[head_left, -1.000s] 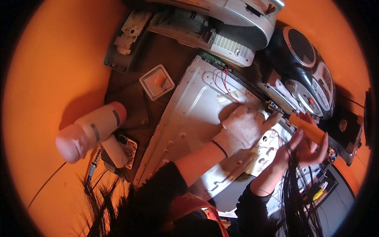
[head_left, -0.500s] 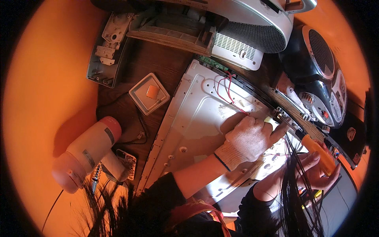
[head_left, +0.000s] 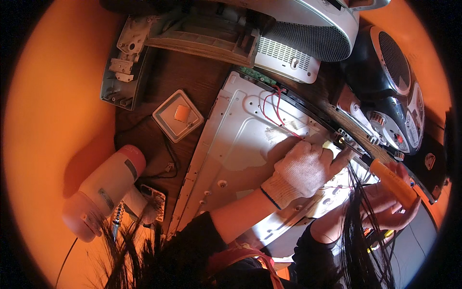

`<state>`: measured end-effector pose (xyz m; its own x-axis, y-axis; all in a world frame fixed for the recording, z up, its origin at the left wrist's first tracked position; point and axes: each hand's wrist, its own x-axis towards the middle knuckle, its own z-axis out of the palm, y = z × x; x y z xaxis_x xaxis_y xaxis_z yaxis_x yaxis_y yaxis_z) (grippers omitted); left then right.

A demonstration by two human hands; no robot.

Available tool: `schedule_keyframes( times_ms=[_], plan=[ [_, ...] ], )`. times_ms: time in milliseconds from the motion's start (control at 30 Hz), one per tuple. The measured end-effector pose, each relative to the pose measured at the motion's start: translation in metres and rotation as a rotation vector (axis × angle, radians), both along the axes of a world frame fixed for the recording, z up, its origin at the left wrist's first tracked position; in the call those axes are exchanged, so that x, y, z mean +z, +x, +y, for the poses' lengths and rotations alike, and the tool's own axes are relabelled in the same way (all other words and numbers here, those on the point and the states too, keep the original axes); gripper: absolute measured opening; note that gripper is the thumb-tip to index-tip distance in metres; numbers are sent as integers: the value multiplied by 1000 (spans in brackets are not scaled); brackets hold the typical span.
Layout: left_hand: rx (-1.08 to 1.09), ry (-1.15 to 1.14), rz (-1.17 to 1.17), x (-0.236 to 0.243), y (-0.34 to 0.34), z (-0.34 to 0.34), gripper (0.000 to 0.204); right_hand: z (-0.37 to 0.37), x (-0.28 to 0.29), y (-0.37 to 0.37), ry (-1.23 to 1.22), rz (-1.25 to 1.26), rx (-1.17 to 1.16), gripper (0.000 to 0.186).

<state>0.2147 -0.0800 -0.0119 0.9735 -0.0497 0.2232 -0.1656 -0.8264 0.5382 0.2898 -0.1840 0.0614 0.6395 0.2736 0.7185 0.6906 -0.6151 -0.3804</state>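
A large pale metal panel (head_left: 231, 139) lies slanted on the table, dark parts along its far right edge. My left hand (head_left: 303, 168), in a white knit glove, rests over the panel. Its fingers are curled, and a fingertip reaches beside a thin metal shaft; what they hold, if anything, is hidden. Red wires (head_left: 280, 115) run across the panel to the glove. My bare right hand (head_left: 387, 207) is closed around the orange handle of a screwdriver (head_left: 392, 183), whose shaft points up-left to a brightly lit spot at the panel's edge. Dark hair strands partly cover this hand.
A square light dish (head_left: 161, 118) holding an orange piece stands left of the panel. Farther left lies a pink-and-white bottle (head_left: 110, 180). Grey and brown plastic housings (head_left: 202, 41), a silver speaker device (head_left: 317, 36) and a black speaker unit (head_left: 368, 67) crowd the far side.
My right hand has shifted its fingers on the screwdriver handle, which has moved slightly right and down. The left hand stays almost in place. The view has shifted slightly.
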Motion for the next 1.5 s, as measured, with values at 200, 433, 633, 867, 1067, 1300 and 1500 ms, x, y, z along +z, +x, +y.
schedule_keyframes(
  times_ms=[200,433,633,867,1067,1300,1500],
  plan=[
    [-1,-36,19,-1,1,-2,60,-3,-1,-3,80,128,26,53],
    [-10,6,-16,0,2,-3,58,14,-1,5,91,93,109,54],
    [-34,-23,9,-1,2,-2,62,17,12,8,297,342,-12,62],
    [23,-81,-21,-3,4,-4,65,12,11,5,38,135,-83,71],
    [37,-80,-27,-1,3,-1,64,12,11,10,109,303,65,68],
    [17,-46,-85,-2,4,-2,60,5,5,9,-89,62,26,71],
    [-14,-10,13,-1,3,-6,56,16,3,3,536,303,90,65]
  ],
)
